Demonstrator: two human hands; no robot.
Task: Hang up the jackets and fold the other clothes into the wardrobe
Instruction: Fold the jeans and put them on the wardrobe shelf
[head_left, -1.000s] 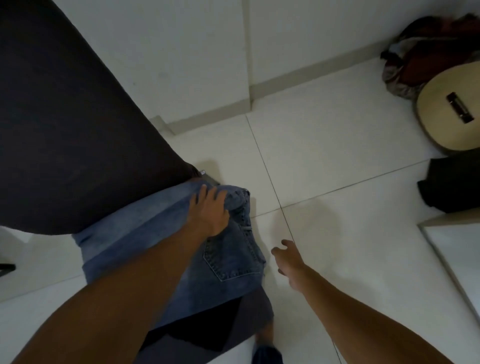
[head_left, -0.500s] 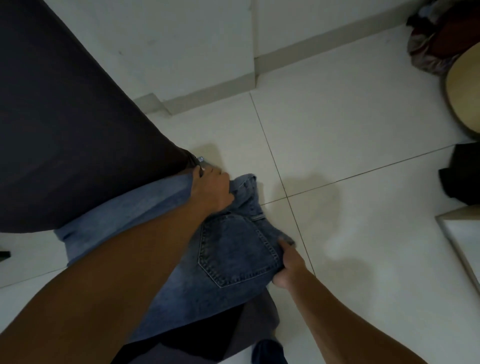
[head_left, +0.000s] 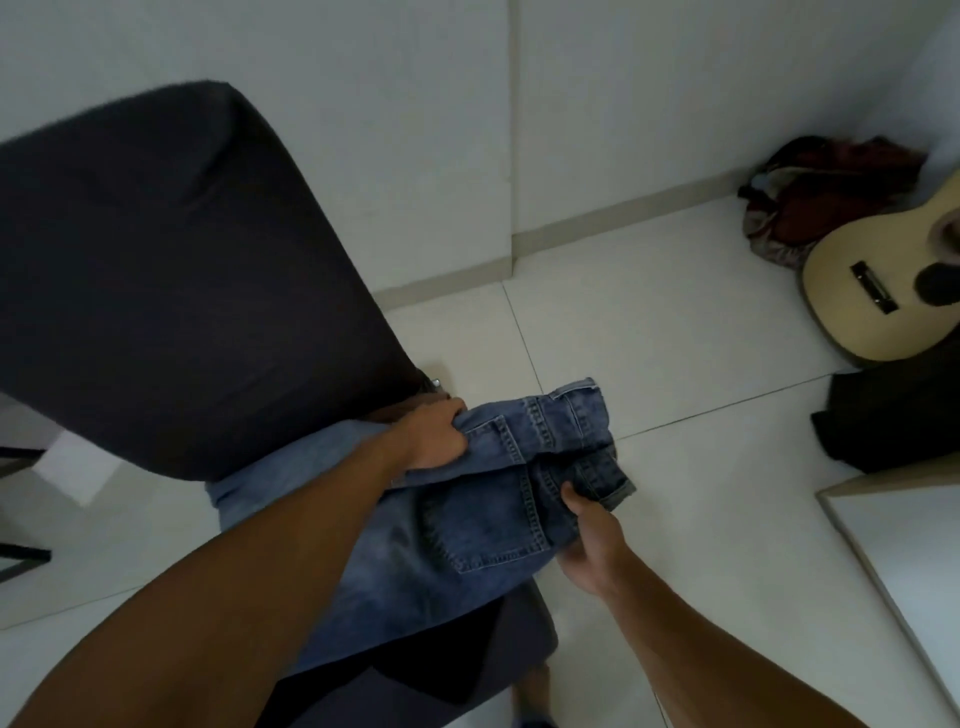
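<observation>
Over the dark chair (head_left: 171, 270) we hold the blue jeans (head_left: 467, 525) at the waistband end. Our left hand (head_left: 431, 434) bunches the denim in curled fingers beside the chair back; our right hand (head_left: 587, 540) pinches it near the back pocket, thumb on top. Folding has barely begun, we judge: the legs trail under our arm, no wardrobe is in sight, and a dark garment (head_left: 888, 421) lies on the floor.

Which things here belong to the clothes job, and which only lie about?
Job: jeans, gripped by left hand and right hand.
Lying about: guitar, dark chair, bundle in the corner.
</observation>
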